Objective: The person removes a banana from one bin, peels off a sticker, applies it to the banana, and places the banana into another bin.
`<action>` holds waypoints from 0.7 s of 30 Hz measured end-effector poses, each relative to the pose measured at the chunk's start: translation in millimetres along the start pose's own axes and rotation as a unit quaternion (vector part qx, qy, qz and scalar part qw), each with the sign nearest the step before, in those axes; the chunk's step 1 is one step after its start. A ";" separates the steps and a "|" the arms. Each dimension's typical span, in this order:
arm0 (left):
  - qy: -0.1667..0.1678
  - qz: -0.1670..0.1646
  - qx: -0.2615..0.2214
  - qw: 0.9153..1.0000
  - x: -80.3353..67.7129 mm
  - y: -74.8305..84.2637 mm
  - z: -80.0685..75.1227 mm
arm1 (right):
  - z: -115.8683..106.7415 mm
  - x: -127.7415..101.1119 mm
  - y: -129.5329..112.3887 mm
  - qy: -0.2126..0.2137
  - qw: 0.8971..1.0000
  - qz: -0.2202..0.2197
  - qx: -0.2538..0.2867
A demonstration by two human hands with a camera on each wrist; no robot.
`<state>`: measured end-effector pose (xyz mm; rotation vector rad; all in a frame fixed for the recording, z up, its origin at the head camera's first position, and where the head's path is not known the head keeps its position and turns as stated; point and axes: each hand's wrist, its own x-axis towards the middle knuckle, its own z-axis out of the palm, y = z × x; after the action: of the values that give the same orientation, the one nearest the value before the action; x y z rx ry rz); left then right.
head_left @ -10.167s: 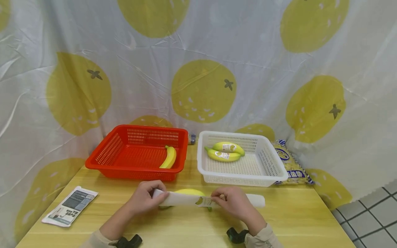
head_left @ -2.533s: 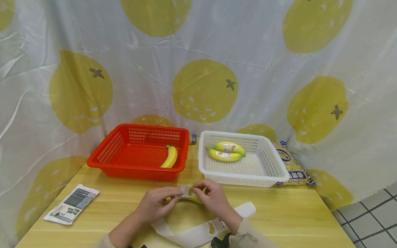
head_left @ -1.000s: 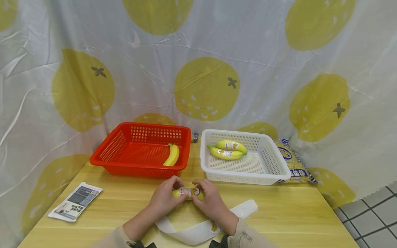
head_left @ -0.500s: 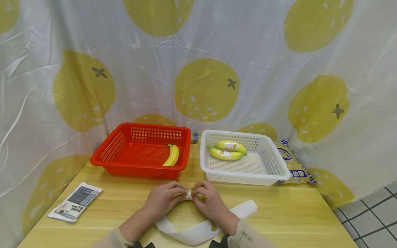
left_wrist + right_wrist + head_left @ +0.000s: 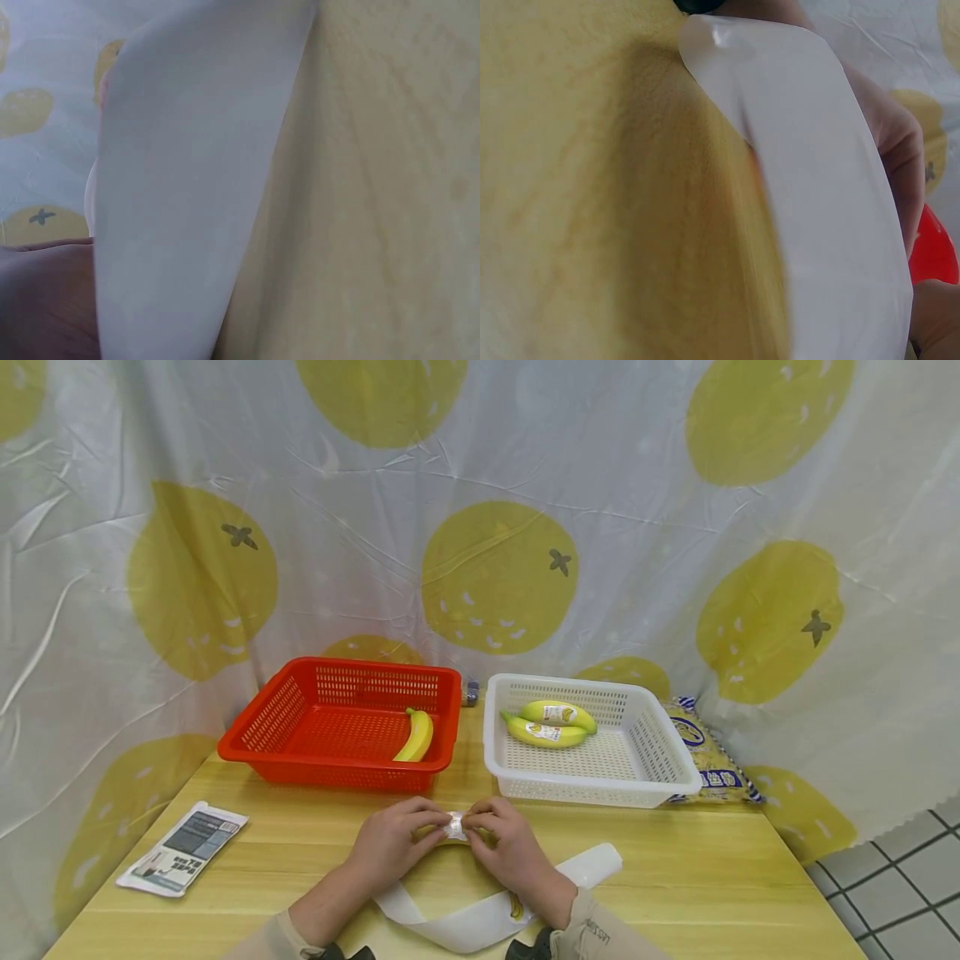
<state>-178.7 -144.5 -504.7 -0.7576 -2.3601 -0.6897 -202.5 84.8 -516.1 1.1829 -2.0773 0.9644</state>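
At the table's middle, in the head view, a banana lies mostly hidden under both hands, with a white label (image 5: 454,827) showing around its middle. My left hand (image 5: 393,845) grips the banana's left part, fingertips at the label's left edge. From the other side my right hand (image 5: 512,843) grips it, thumb and fingers at the label's right edge. Below the hands a white strip of banana labels (image 5: 465,933) curves across the table, passing by both wrists. That strip blocks much of both wrist views, so the fingers cannot be seen there.
A red basket (image 5: 337,768) holding one banana (image 5: 417,737) stands behind on the left. Right of it, a white basket (image 5: 592,789) contains two labelled bananas (image 5: 555,737). A yellow bag (image 5: 712,768) lies beside it, and a printed packet (image 5: 182,850) lies at left.
Earlier both hands held the label strip above the banana; later it lay on the table and a label was at the banana. Over the last second the fingers have drawn closer around the label.
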 end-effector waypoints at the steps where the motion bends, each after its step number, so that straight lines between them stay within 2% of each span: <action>1: -0.001 -0.002 0.000 1.000 0.1 0.3 -0.3 | -0.2 0.1 -0.5 -0.001 1.000 0.003 -0.001; 7: -0.012 -0.015 0.012 1.000 0.4 2.1 -1.6 | 2.2 -0.5 1.1 -0.002 1.000 0.009 -0.015; 21: -0.037 -0.080 0.024 0.996 1.6 9.0 -4.6 | 0.6 -0.2 -4.2 -0.014 0.998 0.058 -0.030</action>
<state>-172.5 -140.4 -497.7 -0.5878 -2.5167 -0.6797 -198.8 83.0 -515.4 1.0614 -2.2017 0.9357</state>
